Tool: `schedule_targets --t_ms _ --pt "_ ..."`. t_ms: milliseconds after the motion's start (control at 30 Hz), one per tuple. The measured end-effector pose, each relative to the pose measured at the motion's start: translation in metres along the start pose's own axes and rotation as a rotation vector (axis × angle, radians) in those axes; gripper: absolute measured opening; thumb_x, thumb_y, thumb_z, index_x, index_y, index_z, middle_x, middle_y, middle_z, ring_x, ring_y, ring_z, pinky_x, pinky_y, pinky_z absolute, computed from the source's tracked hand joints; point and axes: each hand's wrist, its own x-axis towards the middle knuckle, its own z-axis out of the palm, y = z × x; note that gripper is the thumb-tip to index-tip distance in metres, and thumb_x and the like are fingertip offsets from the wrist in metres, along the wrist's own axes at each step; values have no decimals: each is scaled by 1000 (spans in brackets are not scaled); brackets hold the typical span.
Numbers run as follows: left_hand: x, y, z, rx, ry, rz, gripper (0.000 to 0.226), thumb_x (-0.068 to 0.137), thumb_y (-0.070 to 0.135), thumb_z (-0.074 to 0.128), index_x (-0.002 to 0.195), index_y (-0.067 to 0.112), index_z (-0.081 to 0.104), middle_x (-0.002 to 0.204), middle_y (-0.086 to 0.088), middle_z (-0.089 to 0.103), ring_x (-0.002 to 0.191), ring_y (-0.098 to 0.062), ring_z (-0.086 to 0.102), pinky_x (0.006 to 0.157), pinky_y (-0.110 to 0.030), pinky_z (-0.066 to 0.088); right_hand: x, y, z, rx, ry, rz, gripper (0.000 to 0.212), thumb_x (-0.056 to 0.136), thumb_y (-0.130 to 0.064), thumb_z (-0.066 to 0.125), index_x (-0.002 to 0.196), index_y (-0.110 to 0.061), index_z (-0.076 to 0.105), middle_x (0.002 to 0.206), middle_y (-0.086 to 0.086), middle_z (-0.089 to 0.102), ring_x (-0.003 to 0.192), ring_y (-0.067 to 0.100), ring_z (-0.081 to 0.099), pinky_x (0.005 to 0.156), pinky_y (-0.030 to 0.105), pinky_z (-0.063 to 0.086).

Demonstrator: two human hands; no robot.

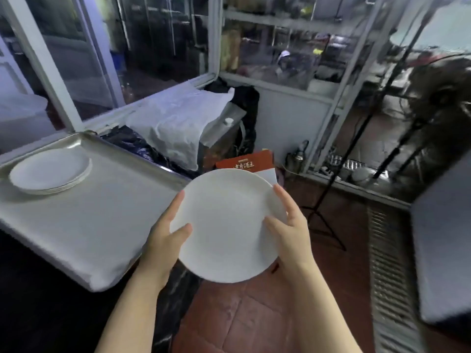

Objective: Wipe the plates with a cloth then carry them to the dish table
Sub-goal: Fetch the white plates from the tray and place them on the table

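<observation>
A round white plate [226,225] is held in the air over the red floor, tilted toward me. My left hand [165,235] grips its left rim, thumb on the face and fingers behind. My right hand [288,225] grips the right rim the same way. A corner of a white cloth [270,177] sticks out behind the plate's upper right edge. On the metal table [107,215] at the left sits a low stack of white plates [49,171].
A red box [246,161] stands on the floor beyond the plate. White sheeting [175,121] covers a unit by the windows. A black tripod stand [328,207] is at the right, and a grey surface [443,245] juts in from the right edge.
</observation>
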Motion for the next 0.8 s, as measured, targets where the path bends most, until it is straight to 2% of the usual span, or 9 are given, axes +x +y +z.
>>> schedule_targets --t_ms 67,133,200,267,367,467,533,667,800 --pt "-2 4 40 -19 -117 3 67 94 -3 49 128 53 43 133 22 53 120 -4 52 92 -28 44 -11 -3 -44 -18 109 -2 70 78 14 48 126 -36 54 123 -19 58 102 -11 56 76 7 47" --pt "-8 4 85 -36 -218 6 67 93 -6 50 129 50 44 132 15 56 116 -6 56 90 -28 47 -28 -6 -93 -39 218 4 71 78 12 48 130 -36 53 126 -17 57 111 -2 56 85 16 50" --pt "-19 5 128 -35 -327 15 67 92 -5 51 131 49 43 132 17 55 113 -2 56 86 -23 48 -47 -3 -138 -54 331 11 70 79 11 48 132 -35 52 129 -14 57 117 7 55 96 31 49" --pt "-35 3 180 -41 -450 18 66 90 -2 54 128 51 43 124 28 58 110 6 56 80 -15 48 -74 -5 -189 -59 431 12 69 80 10 48 130 -37 51 130 -11 56 118 11 54 101 38 47" --pt "-67 5 250 -44 -602 11 67 86 -4 54 119 53 46 107 42 60 108 14 54 74 -6 48 -114 -6 -256 -58 530 13 66 84 6 48 133 -39 47 133 -13 53 118 7 53 97 33 49" --pt "-120 8 326 -74 -756 -23 63 69 10 63 113 56 56 116 29 65 106 6 61 77 -15 51 -165 -7 -336 -36 643 -5 66 85 1 51 138 -38 43 128 -22 52 104 -11 55 73 13 52" --pt "-158 9 374 -76 -826 -45 66 67 11 60 117 55 57 120 24 65 110 1 62 82 -21 50 -201 -9 -386 -37 708 -6 68 78 -9 54 139 -35 42 126 -22 52 103 -11 56 67 9 50" --pt "-242 8 466 -25 -960 2 70 66 10 56 105 68 58 110 33 65 103 10 61 73 -12 51 -271 -11 -487 -69 835 6 76 70 -18 53 144 -25 38 132 -13 52 118 7 53 79 15 49" --pt "-316 7 545 26 -1066 2 71 65 11 56 101 72 56 108 34 65 105 7 61 85 -23 49 -335 -5 -568 -68 968 10 80 69 -20 56 146 -23 35 133 -12 49 118 6 50 78 16 48"
